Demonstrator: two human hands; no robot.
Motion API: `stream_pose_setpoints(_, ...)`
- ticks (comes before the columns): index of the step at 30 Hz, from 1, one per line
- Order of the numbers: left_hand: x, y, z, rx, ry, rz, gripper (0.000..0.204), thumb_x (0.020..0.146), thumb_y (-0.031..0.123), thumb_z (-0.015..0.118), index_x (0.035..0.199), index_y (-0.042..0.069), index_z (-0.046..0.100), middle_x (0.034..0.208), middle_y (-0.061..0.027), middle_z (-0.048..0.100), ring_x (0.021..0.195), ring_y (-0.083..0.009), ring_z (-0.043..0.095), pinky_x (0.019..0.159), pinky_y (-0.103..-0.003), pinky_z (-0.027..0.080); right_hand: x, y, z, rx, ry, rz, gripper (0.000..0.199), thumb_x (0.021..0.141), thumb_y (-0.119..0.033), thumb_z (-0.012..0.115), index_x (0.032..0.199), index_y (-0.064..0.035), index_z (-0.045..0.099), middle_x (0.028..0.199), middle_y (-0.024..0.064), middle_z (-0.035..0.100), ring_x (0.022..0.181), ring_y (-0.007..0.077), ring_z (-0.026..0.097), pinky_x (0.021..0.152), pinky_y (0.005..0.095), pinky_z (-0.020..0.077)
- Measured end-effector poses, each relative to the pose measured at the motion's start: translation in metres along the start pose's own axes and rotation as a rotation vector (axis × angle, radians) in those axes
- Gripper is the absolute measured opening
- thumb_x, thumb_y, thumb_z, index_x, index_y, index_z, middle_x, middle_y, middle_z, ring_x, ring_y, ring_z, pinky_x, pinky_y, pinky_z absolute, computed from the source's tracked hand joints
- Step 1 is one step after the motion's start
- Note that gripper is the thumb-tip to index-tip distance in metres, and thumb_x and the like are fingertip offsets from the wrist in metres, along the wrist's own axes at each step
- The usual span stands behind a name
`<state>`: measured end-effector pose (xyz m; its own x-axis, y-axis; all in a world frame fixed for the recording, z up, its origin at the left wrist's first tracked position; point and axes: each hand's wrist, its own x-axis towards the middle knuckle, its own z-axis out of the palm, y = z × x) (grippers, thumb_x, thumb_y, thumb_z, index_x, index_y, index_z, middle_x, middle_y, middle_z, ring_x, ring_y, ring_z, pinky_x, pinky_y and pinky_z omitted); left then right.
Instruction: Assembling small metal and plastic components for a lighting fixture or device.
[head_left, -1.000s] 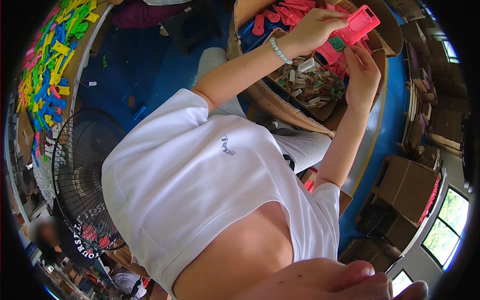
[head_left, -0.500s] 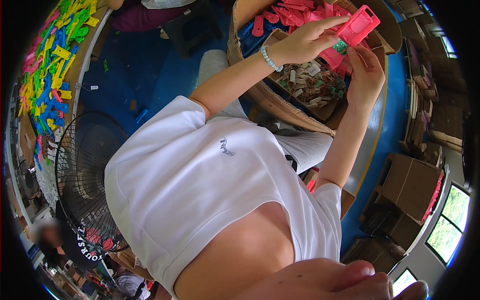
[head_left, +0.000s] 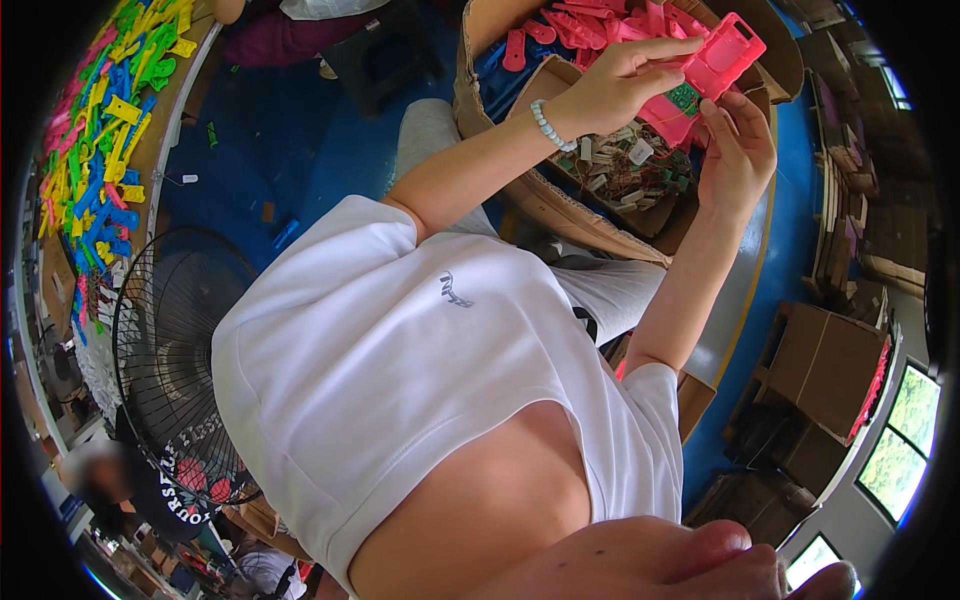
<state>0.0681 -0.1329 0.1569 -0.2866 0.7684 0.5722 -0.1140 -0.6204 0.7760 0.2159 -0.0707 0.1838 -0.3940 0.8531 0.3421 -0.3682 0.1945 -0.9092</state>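
In both hands, over a cardboard box, I have a pink plastic casing [head_left: 724,60] with a rectangular opening at its top end. A small green circuit board [head_left: 684,98] shows at its lower end, between my hands. My left hand [head_left: 632,84], with a beaded bracelet on the wrist, grips the casing's left side with fingers stretched along it. From below right, my right hand [head_left: 738,150] pinches near the casing's lower edge and the board, its other fingers curled. Whether the board is attached to the casing I cannot tell.
The large cardboard box [head_left: 560,212] holds pink parts [head_left: 575,35], blue parts and an inner carton of wired circuit boards [head_left: 640,165]. A black fan [head_left: 180,350] stands at left, beside a table heaped with coloured plastic parts [head_left: 120,110]. Stacked cartons [head_left: 825,360] line the right.
Both hands and the casing have shifted slightly right. More of the green circuit board shows between my hands now.
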Motion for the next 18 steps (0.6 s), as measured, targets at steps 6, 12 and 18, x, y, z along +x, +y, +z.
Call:
stream_pose_setpoints(6, 0.002, -0.008, 0.006, -0.536, 0.035, -0.213, 0.042, 0.092, -0.001, 0.051, 0.134, 0.002, 0.049, 0.117, -0.0083, 0.062, 0.101, -0.0097, 0.06, 0.092, -0.025, 0.047, -0.001, 0.006, -0.006, 0.079, -0.012, 0.035, 0.018, 0.081, 0.009, 0.066, 0.098, 0.0066, 0.059, 0.096, 0.013, 0.064, 0.088, 0.0181, 0.065, 0.079, 0.027, 0.0557)
stream_pose_setpoints(12, 0.0, -0.01, 0.006, -0.27, -0.005, -0.096, 0.043, 0.092, 0.0, 0.053, 0.135, 0.002, 0.048, 0.114, -0.0073, 0.063, 0.103, -0.0098, 0.059, 0.092, -0.025, 0.047, -0.005, 0.001, -0.006, 0.034, 0.017, 0.01, 0.018, 0.081, 0.009, 0.066, 0.098, 0.0077, 0.061, 0.099, 0.014, 0.064, 0.089, 0.0177, 0.064, 0.08, 0.0262, 0.0542)
stream_pose_setpoints(18, -0.002, -0.005, 0.011, -0.096, 0.016, -0.113, 0.043, 0.092, 0.003, 0.055, 0.135, 0.004, 0.049, 0.114, -0.0046, 0.063, 0.102, -0.0042, 0.056, 0.086, -0.019, 0.046, -0.008, -0.003, -0.007, -0.066, 0.035, -0.025, 0.019, 0.08, 0.008, 0.068, 0.098, 0.0078, 0.062, 0.095, 0.0124, 0.065, 0.089, 0.0161, 0.063, 0.078, 0.0239, 0.0519)
